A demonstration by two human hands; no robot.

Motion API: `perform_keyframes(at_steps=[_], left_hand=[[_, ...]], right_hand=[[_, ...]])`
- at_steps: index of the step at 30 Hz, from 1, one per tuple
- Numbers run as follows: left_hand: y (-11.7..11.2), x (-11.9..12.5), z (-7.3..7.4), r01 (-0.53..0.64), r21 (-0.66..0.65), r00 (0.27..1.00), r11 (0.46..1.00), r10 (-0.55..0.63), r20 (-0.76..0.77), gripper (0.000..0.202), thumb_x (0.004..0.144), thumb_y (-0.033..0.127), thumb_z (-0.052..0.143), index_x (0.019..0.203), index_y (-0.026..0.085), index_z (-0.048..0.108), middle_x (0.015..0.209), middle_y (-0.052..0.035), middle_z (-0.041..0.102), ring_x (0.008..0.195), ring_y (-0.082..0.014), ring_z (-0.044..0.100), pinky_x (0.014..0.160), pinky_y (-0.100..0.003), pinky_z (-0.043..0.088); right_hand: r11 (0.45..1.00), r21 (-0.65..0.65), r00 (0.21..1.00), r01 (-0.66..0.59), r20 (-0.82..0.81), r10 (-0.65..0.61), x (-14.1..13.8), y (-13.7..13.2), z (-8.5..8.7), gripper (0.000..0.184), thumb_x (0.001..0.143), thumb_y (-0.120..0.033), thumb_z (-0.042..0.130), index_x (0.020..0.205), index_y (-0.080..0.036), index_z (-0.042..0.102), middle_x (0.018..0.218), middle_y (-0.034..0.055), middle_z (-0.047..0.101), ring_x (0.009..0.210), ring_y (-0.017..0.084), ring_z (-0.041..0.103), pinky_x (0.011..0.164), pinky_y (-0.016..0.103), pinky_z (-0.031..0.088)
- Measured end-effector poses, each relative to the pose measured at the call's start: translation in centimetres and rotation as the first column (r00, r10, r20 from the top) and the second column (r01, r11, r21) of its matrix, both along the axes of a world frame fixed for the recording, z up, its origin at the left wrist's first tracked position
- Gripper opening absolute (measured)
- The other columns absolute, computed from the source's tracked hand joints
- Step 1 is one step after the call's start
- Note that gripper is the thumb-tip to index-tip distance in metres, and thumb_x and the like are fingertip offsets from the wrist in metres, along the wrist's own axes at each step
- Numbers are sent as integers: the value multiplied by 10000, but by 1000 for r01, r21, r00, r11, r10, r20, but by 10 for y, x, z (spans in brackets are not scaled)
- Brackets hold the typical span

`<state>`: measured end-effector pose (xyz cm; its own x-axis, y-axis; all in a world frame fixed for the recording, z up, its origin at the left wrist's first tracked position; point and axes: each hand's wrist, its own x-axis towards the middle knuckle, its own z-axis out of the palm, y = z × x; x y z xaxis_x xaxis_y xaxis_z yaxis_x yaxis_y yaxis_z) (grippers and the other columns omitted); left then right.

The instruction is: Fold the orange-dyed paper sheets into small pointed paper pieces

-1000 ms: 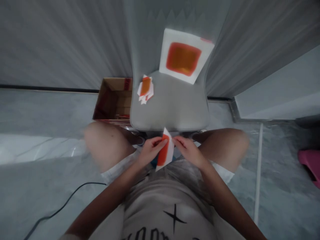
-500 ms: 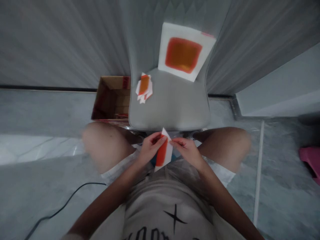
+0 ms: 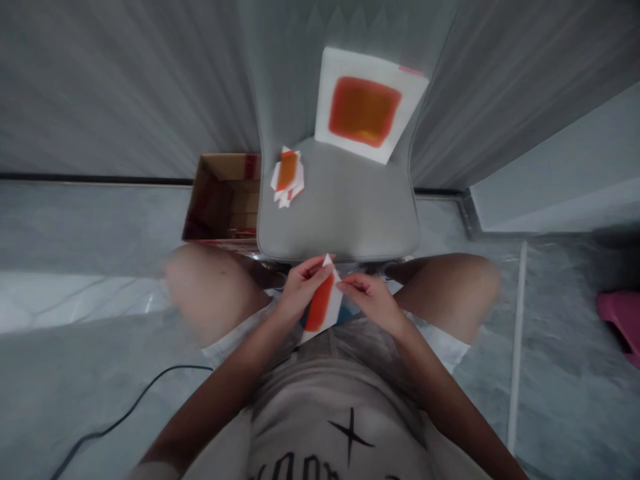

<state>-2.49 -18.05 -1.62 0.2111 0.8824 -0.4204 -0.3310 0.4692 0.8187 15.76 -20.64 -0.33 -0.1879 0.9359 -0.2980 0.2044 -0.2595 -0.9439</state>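
I sit with my knees apart and hold a folded white paper with an orange patch (image 3: 321, 303) over my lap. My left hand (image 3: 300, 292) pinches its left edge near the top. My right hand (image 3: 371, 300) pinches its right edge with fingers pressed together. In front of me stands a grey chair seat (image 3: 345, 213). A small pile of folded orange-and-white papers (image 3: 287, 176) lies on the seat's far left corner. A stack of flat white sheets with an orange square (image 3: 367, 105) leans against the chair's back.
An open cardboard box (image 3: 223, 197) sits on the floor left of the chair. A black cable (image 3: 120, 417) runs across the floor at the lower left. A pink object (image 3: 623, 323) shows at the right edge. Grey curtains hang behind.
The folded paper has tilted a little and shifted slightly left in my hands. My fingers have moved along its edges.
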Motion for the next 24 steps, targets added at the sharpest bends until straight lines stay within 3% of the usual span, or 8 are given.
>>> perform_keyframes(at_steps=[7,16,24], left_hand=[[1,0,1,6,62,1000,998,-5,-25,409,731,552,888,911,188,836,955,-65,801,840,-177,704,769,-264,545],[-1,4,-5,-36,-86,997,996,42,69,397,683,519,931,893,198,832,857,-43,792,727,-150,698,685,-252,541],[2,5,-1,-101,-78,992,992,107,72,433,677,536,929,937,202,832,944,-64,812,803,-171,734,744,-270,563]], right_hand=[[1000,7,1000,-30,6,29,-1,0,-2,273,898,-480,675,900,-222,762,809,22,749,695,164,624,650,292,489],[999,-30,995,43,-92,-45,-6,-6,-15,297,849,-493,729,942,-214,766,917,53,797,796,195,707,730,317,544],[997,67,999,50,16,-51,-9,-1,-12,308,916,-508,666,944,-228,790,881,39,793,763,197,693,703,315,531]])
